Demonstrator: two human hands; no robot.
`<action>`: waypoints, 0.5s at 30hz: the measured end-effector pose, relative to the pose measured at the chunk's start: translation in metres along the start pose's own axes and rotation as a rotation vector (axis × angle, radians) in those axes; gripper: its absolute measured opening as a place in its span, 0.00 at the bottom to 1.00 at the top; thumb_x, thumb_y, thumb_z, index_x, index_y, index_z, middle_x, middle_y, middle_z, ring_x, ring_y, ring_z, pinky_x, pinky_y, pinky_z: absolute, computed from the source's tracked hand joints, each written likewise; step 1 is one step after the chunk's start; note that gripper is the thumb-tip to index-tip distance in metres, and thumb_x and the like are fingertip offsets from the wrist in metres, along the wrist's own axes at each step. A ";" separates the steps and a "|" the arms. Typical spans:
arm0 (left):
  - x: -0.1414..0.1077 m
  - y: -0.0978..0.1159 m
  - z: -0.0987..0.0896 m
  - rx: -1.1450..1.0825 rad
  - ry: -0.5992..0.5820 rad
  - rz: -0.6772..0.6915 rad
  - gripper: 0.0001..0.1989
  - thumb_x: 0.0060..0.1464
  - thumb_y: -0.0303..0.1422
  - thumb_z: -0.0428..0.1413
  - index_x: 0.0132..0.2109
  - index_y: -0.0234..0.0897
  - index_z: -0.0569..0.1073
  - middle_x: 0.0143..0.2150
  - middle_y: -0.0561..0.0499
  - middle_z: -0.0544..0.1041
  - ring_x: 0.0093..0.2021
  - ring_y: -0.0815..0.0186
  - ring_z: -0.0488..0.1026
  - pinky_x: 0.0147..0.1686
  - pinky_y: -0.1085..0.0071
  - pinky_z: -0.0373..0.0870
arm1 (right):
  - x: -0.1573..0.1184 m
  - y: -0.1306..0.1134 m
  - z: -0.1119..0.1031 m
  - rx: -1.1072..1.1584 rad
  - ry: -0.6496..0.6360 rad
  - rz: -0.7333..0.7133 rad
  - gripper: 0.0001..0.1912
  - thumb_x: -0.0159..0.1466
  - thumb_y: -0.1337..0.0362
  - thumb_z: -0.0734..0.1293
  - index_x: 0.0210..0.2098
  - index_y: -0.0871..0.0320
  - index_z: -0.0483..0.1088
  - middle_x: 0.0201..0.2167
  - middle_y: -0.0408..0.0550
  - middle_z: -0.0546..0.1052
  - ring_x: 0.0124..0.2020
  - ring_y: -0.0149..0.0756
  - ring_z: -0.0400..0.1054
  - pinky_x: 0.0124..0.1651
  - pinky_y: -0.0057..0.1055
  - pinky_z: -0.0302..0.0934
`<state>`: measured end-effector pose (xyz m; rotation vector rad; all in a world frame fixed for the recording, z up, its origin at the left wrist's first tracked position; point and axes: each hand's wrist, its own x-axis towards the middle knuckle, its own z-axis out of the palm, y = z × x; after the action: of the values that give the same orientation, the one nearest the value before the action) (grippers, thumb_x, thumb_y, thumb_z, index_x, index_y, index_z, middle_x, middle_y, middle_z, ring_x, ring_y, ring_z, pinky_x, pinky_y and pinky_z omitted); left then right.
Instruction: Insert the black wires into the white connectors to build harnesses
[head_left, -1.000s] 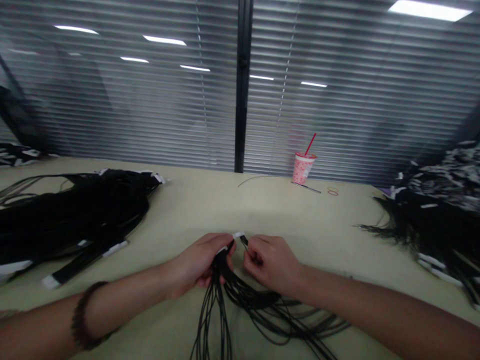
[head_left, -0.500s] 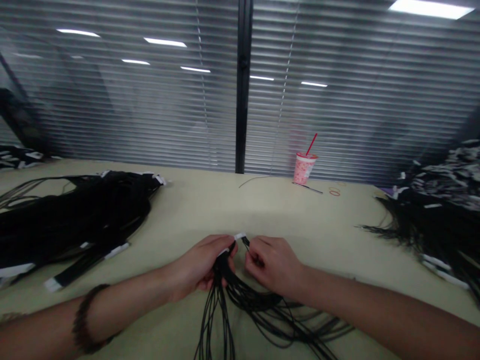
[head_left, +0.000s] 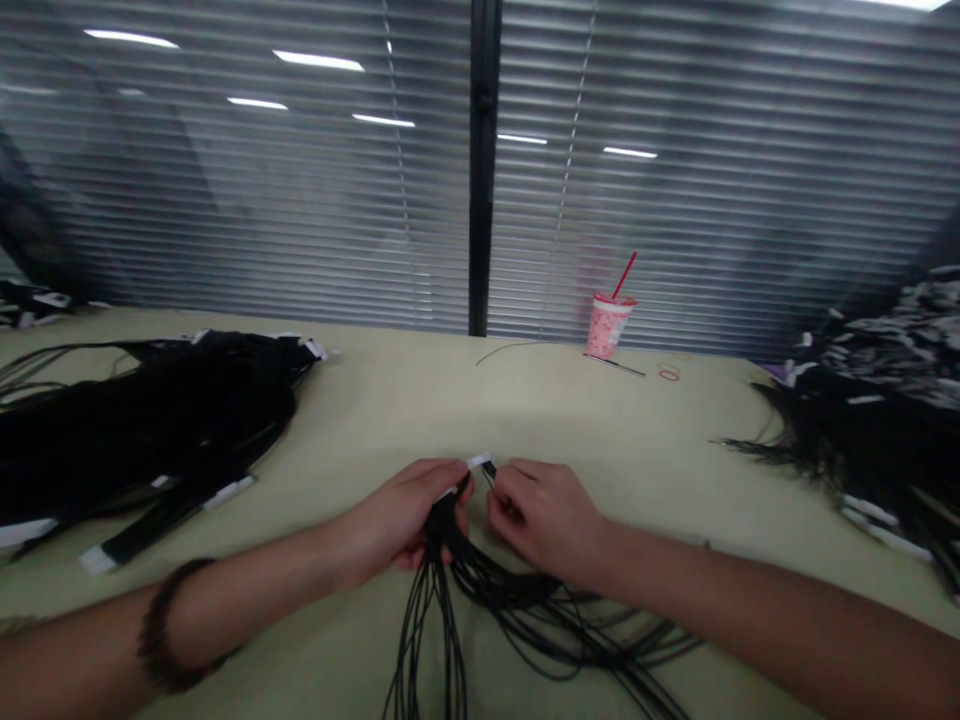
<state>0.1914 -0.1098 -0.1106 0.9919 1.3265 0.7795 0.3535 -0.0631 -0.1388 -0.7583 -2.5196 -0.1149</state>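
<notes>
A bundle of thin black cables hangs from my left hand, which is closed around its upper end. Its loose strands spread down over the table and to the right, below my right wrist. A white connector strip pokes out between my two hands, beside my left thumb. My right hand is closed, with its fingertips pinching the short black strands that run from this strip. The fingertips themselves are partly hidden.
On the left lies a large pile of black cables with white ends. More cables are heaped at the right. By the blinds stand a pink cup with a red straw, a pen and rubber bands.
The view has tilted down slightly, so the scene sits a little differently. Both hands keep nearly the same pose on the cables.
</notes>
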 end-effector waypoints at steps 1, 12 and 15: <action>0.000 0.000 0.000 0.002 -0.008 0.007 0.15 0.48 0.45 0.46 0.31 0.37 0.65 0.17 0.57 0.68 0.13 0.74 0.62 0.10 0.81 0.46 | 0.000 0.000 0.000 -0.017 0.002 0.017 0.09 0.58 0.65 0.55 0.26 0.60 0.63 0.22 0.44 0.68 0.23 0.28 0.58 0.26 0.27 0.45; -0.001 -0.003 0.001 0.087 -0.003 0.038 0.17 0.49 0.47 0.45 0.30 0.37 0.64 0.18 0.56 0.69 0.13 0.73 0.63 0.09 0.80 0.47 | 0.003 -0.004 -0.008 -0.037 -0.028 -0.015 0.08 0.58 0.65 0.54 0.27 0.59 0.63 0.23 0.43 0.66 0.24 0.28 0.57 0.26 0.28 0.43; -0.001 -0.002 0.002 0.079 -0.007 0.048 0.16 0.49 0.47 0.45 0.30 0.37 0.63 0.17 0.57 0.68 0.13 0.73 0.62 0.09 0.80 0.46 | 0.004 -0.002 -0.006 -0.019 -0.010 -0.029 0.07 0.57 0.65 0.56 0.26 0.59 0.62 0.22 0.42 0.65 0.24 0.28 0.56 0.26 0.27 0.43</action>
<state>0.1926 -0.1119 -0.1115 1.0916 1.3399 0.7638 0.3524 -0.0642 -0.1316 -0.7312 -2.5432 -0.1460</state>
